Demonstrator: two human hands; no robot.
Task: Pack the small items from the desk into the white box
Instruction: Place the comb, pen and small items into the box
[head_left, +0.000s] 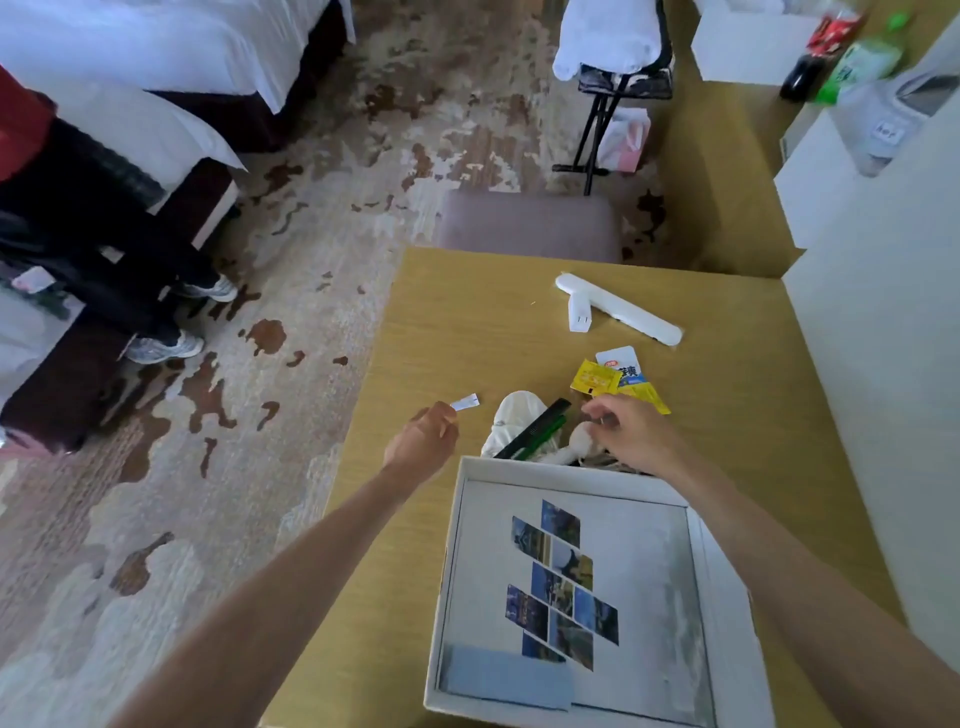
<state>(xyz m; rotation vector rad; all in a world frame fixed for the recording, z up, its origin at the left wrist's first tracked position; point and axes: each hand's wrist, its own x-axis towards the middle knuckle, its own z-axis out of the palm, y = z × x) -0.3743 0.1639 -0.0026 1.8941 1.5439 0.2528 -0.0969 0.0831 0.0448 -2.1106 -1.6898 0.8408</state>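
Head view. The left hand (423, 441) is reaching out over the tabletop (467, 322), just past the far left corner of the white box (448, 561). Its grip is pressing thumb and fingertip together on one end of a small white packet (465, 403), which is sticking out away from the palm. A light pinch is suiting so thin a thing, and the open box is lying just beside the hand, probably so that each carry is short.

The right hand (623, 428) is hovering over the heap of small items behind the far rim of the box. Its fingers are curling down over a rounded white object (582, 434), but I cannot tell whether the grip is closing on it or only touching it. Beside it a black comb (535, 423) is lying across a white cloth item (511, 415), and yellow sachets (595, 378) are overlapping a blue-and-white packet (621, 361). A long white bar (623, 312) is lying well apart, farther back.

The right forearm is covering the far right corner of the box and part of the heap. What looks like cord is showing there, too tangled to make out. The rounded object's identity is unclear. The near edge of the box is being cut off by the frame. Whether the photo collage (561, 582) inside is printed on the floor or is a loose sheet, I cannot tell.
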